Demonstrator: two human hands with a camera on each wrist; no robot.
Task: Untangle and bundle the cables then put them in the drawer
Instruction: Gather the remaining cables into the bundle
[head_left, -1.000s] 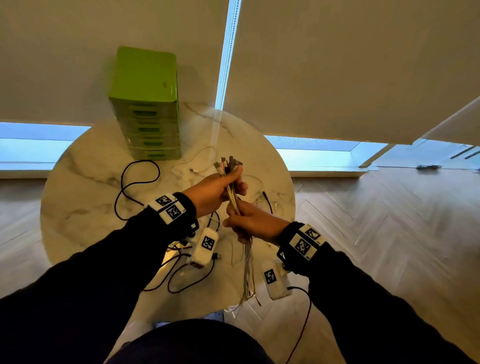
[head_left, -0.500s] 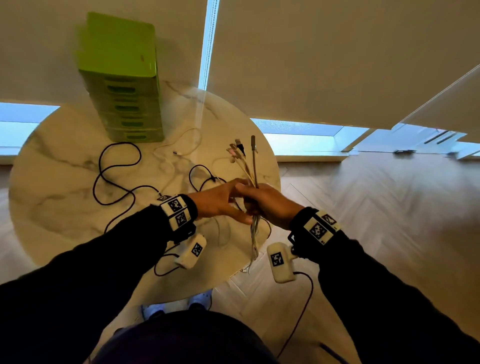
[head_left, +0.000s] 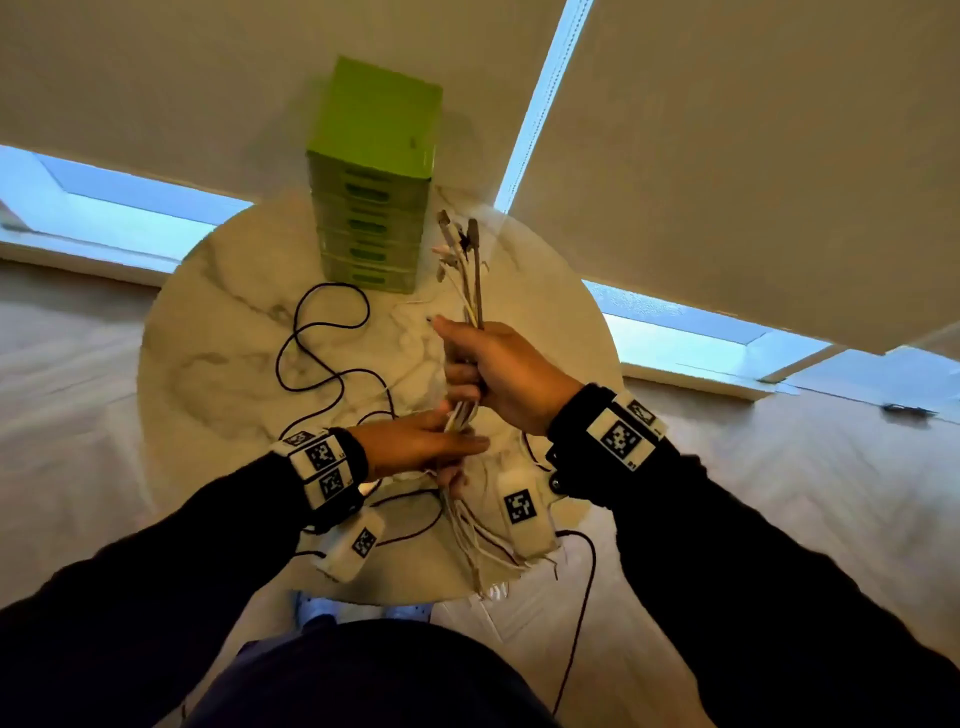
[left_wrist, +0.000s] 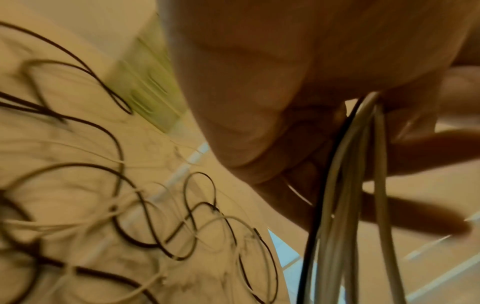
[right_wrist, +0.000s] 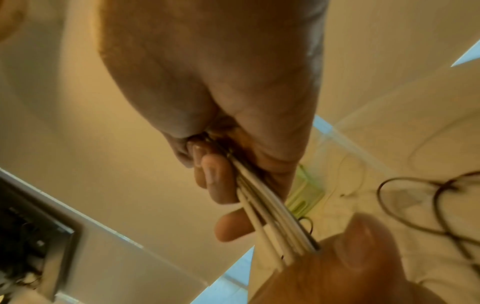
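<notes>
A bundle of pale cables (head_left: 474, 291) with one dark cable stands upright over the marble table (head_left: 218, 364), plug ends fanned at the top. My right hand (head_left: 464, 364) grips the bundle in its fist; the right wrist view shows the curled fingers (right_wrist: 221, 185) round the strands (right_wrist: 267, 207). Just below, my left hand (head_left: 451, 448) pinches the same strands (left_wrist: 350, 205) between thumb and nearly straight fingers. The loose ends (head_left: 480, 545) hang past the table's near edge. The green drawer unit (head_left: 371, 223) stands at the back of the table, all drawers closed.
A long black cable (head_left: 311, 343) loops over the table left of my hands. Several thin white and black cables (left_wrist: 155, 216) lie tangled on the marble beneath my left wrist. Wooden floor surrounds the round table, with window blinds behind it.
A second ago my left hand held the bundle above my right. Now my right hand holds it higher up and my left has slid below it along the strands.
</notes>
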